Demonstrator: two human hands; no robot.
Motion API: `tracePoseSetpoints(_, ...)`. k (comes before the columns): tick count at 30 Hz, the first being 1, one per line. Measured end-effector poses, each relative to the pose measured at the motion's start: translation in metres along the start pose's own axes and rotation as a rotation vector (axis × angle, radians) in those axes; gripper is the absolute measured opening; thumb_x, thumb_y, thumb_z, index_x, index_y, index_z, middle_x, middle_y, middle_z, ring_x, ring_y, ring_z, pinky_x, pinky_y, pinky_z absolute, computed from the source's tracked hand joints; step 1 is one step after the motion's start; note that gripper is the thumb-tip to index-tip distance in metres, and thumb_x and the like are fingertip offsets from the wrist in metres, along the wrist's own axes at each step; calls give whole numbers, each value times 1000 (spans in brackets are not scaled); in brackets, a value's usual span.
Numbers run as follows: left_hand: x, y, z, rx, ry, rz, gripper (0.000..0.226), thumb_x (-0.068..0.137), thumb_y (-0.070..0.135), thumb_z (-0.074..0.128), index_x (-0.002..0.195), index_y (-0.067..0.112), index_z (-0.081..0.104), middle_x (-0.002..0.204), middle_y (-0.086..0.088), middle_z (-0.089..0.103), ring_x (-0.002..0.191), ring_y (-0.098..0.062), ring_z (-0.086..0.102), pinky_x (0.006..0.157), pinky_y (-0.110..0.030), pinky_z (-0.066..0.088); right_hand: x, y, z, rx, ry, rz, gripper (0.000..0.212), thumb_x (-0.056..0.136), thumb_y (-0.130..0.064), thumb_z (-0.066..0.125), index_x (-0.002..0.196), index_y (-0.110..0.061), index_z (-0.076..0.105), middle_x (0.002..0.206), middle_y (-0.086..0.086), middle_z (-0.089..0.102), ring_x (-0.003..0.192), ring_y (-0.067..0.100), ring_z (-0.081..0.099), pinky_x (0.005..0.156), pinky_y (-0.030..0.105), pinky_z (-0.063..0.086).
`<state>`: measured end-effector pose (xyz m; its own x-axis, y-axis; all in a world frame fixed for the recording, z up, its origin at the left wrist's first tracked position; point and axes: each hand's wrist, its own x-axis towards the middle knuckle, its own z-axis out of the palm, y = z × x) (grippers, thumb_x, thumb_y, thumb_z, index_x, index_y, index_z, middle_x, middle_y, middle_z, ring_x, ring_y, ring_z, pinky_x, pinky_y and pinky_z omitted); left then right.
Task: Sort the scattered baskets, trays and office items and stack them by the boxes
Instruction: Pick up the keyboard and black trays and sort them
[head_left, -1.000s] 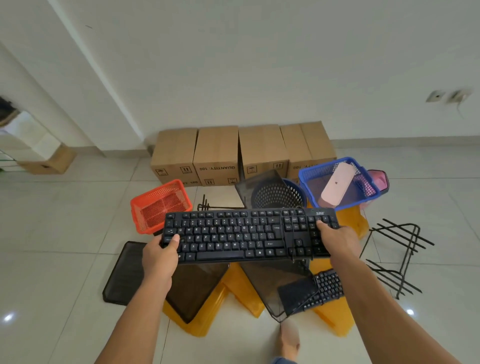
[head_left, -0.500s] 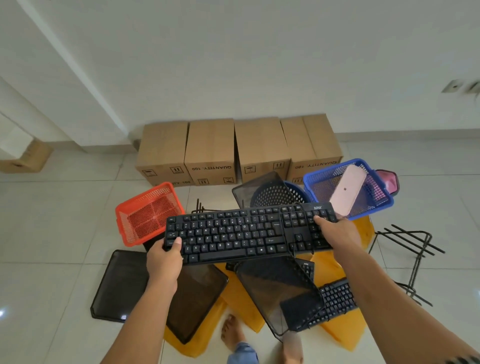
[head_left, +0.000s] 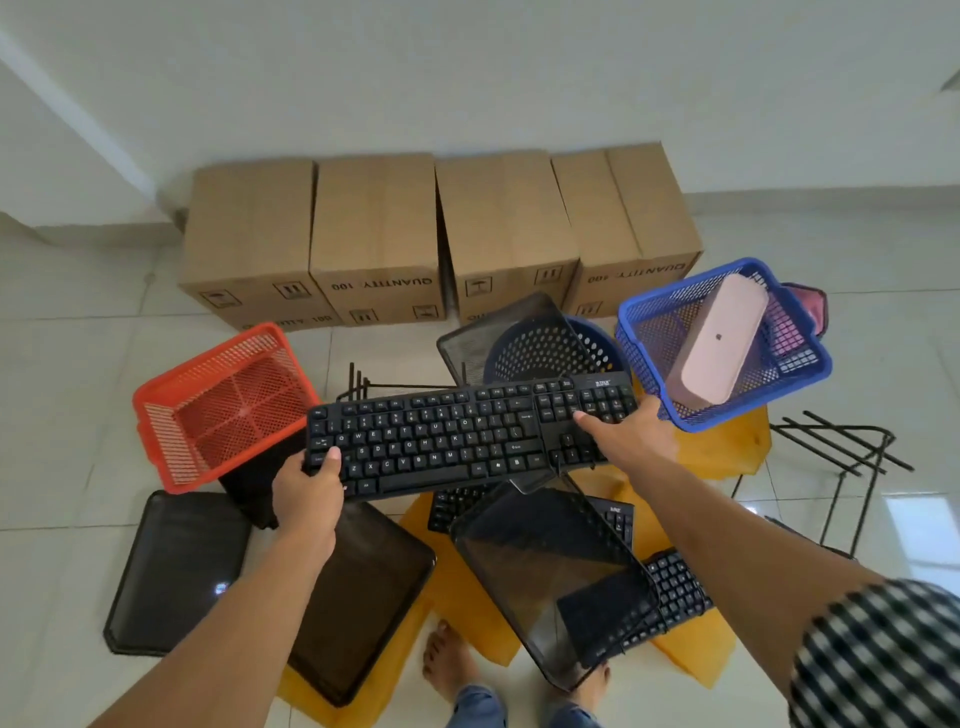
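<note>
I hold a black keyboard (head_left: 457, 431) level in the air above the pile. My left hand (head_left: 309, 493) grips its near-left corner, thumb on the keys. My right hand (head_left: 631, 439) holds its right end, thumb over the number pad. Several cardboard boxes (head_left: 436, 234) line the wall beyond. A red basket (head_left: 223, 405) lies left of the keyboard. To the right, a blue basket (head_left: 724, 343) holds a pink case (head_left: 719, 340). Two more keyboards (head_left: 670, 587) lie under a black mesh tray (head_left: 545, 561).
Flat black trays (head_left: 176, 571) and yellow trays (head_left: 722, 447) cover the floor near my feet (head_left: 447, 660). A dark round basket (head_left: 545, 348) and a mesh tray lean before the boxes. A black wire rack (head_left: 841, 467) stands at right, another rack (head_left: 363, 384) behind the keyboard.
I have stepped closer to the boxes with the keyboard in both hands. Its right end has risen and moved forward towards the blue basket.
</note>
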<state>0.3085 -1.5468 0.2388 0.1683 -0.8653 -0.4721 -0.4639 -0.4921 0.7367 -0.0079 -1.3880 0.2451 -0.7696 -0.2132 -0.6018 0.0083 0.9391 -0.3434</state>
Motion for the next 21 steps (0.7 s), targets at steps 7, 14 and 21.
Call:
tracePoseSetpoints(7, 46, -59, 80, -60, -8, -116, 14, 100, 22, 60, 114, 17, 63, 100, 0, 60, 100, -20, 54, 89, -35, 41, 96, 1, 47, -75, -24, -50, 112, 76, -76, 67, 156, -14, 18, 156, 20, 31, 143, 42, 28, 116, 52, 30)
tracePoseSetpoints(14, 71, -92, 136, -136, -26, -150, 25, 101, 23, 60, 124, 15, 63, 105, 2, 64, 98, -18, 59, 91, -33, 44, 169, -2, 71, -95, 32, -145, 106, 78, -76, 65, 153, -16, 22, 152, 20, 32, 141, 44, 28, 113, 55, 30)
tracePoseSetpoints(21, 86, -107, 186, -88, -88, -160, 17, 99, 19, 63, 116, 20, 62, 93, 10, 62, 92, -16, 59, 85, -34, 44, 205, 12, 91, -214, -33, -220, 105, 86, -74, 57, 161, -18, 10, 167, 14, 10, 152, 39, 11, 120, 53, 20)
